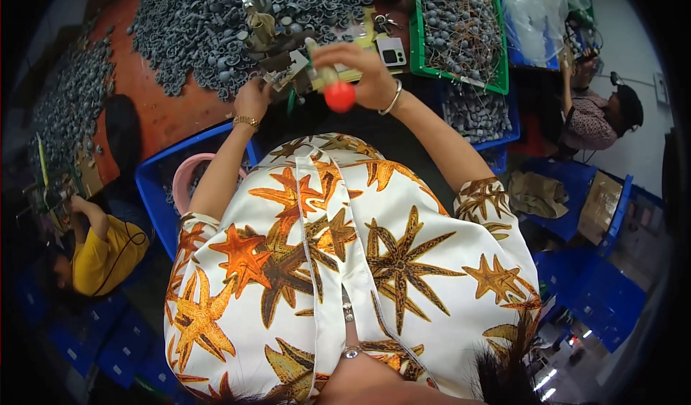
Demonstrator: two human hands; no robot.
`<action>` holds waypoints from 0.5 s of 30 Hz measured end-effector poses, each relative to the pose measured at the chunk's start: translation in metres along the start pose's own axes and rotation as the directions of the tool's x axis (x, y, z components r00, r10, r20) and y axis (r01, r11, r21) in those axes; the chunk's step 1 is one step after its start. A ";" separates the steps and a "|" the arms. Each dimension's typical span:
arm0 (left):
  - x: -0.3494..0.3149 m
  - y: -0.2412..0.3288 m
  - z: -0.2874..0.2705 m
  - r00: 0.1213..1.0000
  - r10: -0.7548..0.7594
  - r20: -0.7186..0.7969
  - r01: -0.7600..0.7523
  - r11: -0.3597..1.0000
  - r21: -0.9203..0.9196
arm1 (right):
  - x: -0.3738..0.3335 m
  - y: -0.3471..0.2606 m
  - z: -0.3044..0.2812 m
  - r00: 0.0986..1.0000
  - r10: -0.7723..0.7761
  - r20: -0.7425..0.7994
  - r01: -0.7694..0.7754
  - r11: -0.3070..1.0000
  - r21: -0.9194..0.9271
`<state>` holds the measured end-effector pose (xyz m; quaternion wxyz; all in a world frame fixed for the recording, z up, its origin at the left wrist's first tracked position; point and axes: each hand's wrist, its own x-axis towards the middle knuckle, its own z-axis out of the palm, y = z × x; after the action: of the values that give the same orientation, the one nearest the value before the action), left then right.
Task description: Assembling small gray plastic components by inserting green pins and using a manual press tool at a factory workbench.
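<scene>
My right hand (366,72) is wrapped round the shaft of a hand lever, whose round red knob (340,97) shows below the fingers. My left hand (252,100) is at the near edge of a small bench press (260,27), its fingers drawn together by the metal base. What those fingers hold, if anything, is too small to make out. Behind the press, a large heap of small grey plastic parts (191,27) spreads over the table.
Right of the press lie a white phone (391,51) and a green crate (497,81) of grey parts with thin stems. A blue bin (155,182) with a pink ring-shaped item (188,174) stands by my left arm. Other people work at far left (108,257) and far right (594,120).
</scene>
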<state>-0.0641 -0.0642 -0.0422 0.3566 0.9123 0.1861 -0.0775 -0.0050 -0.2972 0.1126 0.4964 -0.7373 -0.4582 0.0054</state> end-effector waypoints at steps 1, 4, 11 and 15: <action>-0.006 -0.009 0.001 1.000 0.004 -0.001 -0.004 1.000 0.000 | 0.014 -0.004 -0.011 0.984 0.045 -0.172 -0.022 0.991 0.132; -0.015 -0.021 0.007 0.919 0.285 0.273 -0.217 0.943 -0.253 | 0.012 0.031 -0.042 0.884 0.331 -0.331 -0.245 0.929 0.276; -0.016 -0.064 -0.106 0.992 -0.066 0.106 0.120 0.257 -0.959 | -0.067 0.154 -0.116 0.493 0.681 -0.541 -0.863 0.464 -0.201; 0.000 -0.127 -0.203 0.552 -0.687 -0.472 -0.438 0.243 -0.866 | -0.064 0.183 -0.141 0.502 0.690 -0.521 -0.844 0.259 -0.469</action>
<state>-0.1126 0.1593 0.0282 0.6878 0.3834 0.4201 0.4511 0.1459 -0.4591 0.0209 0.1679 -0.9845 0.0497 0.0019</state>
